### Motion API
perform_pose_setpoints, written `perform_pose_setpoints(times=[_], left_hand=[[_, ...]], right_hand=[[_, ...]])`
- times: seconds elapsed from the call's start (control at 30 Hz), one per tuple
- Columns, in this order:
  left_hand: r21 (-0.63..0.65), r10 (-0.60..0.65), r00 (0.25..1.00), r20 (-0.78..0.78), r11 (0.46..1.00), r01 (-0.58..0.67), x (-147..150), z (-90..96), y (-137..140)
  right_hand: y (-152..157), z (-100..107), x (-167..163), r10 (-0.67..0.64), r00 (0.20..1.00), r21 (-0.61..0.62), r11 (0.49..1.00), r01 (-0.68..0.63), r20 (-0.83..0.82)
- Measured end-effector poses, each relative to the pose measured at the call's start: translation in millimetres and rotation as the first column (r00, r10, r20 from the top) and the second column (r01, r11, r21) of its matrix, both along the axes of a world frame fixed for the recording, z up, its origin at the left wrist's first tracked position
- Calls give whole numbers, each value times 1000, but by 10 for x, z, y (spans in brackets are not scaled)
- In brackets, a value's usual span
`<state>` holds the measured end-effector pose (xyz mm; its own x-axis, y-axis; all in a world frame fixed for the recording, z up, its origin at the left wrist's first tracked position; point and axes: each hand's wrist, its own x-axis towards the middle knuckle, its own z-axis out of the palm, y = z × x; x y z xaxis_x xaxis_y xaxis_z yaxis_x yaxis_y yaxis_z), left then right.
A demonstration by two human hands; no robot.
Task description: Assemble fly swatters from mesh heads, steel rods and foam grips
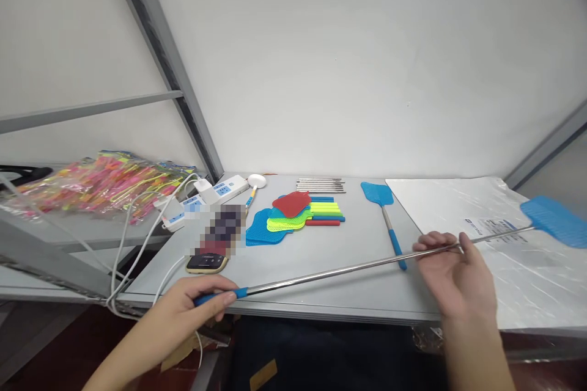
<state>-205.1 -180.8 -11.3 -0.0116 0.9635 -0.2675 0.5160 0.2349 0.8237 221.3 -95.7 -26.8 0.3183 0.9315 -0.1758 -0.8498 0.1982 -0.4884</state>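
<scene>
A long telescopic fly swatter (330, 272) with a blue head is stretched out across the front of the shelf, slanting up to the right. My left hand (195, 305) is closed around its blue grip. With thumb and fingers, my right hand (458, 275) grips the thin metal rod nearer the head, palm turned up. Behind the rod lies a short blue fly swatter (385, 214). Further left are loose swatter heads, with blue (263, 233), yellow-green (287, 221) and red (292, 203) ones overlapping, beside coloured handle grips (325, 209) and several metal rods (320, 185).
A phone (207, 261), partly blurred out, lies left of the swatter heads near power strips (224, 191) and white cables (137, 278). Bagged colourful items (114, 186) are piled beyond the metal post (178, 91). White plastic packaging (527, 281) covers the right side.
</scene>
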Motion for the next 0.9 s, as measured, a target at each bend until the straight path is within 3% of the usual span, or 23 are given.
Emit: perform_pose_setpoints(times=[0.07,0.13,0.2,0.27,0.4,0.47,0.53,0.57,0.63,0.67,0.7,0.77,0.83,0.87,0.9], left_hand=[[63,136,990,44,988,-138,-149,-21,53],[188,341,920,193,908,-376,-191,-19,122],[269,471,749,466,731,-627,-105,20,209],[241,466,531,707,547,-801,62,116,314],[166,375,287,882,323,-932,332,504,531],[243,297,294,909,195,-950,372,748,623],[386,244,403,882,117,-915,384,953,691],[422,237,421,876,48,-905,394,1019,711],[437,224,420,880,-32,-899,442,1050,718],[414,198,397,896,-52,-909,485,1014,704],[413,167,414,895,43,-910,542,947,680],[392,94,402,911,112,-913,691,765,616],[341,43,349,936,139,-930,861,591,554],[287,16,290,957,100,-953,938,528,529],[256,-5,258,966,120,-959,1002,485,510]], right_hand=[[64,-6,238,-34,985,21,999,38,-170],[95,-32,385,-80,966,0,997,82,-245],[105,-61,407,-115,963,1,993,119,-244],[109,-74,336,-143,969,36,988,153,-202],[142,1,134,-192,966,81,975,209,-174],[172,92,41,-211,959,88,969,230,-188],[197,198,-73,-211,960,90,969,230,-182],[203,249,-145,-200,965,91,972,217,-167],[189,334,-324,-159,981,100,980,170,-113],[164,364,-429,-158,984,106,980,167,-85],[127,383,-540,-153,986,105,982,159,-60],[25,390,-769,-148,989,89,985,150,-25],[-88,359,-977,-60,996,122,991,53,61],[-134,334,-1059,-43,994,133,991,29,103],[-165,308,-1121,-44,990,141,990,25,132]])
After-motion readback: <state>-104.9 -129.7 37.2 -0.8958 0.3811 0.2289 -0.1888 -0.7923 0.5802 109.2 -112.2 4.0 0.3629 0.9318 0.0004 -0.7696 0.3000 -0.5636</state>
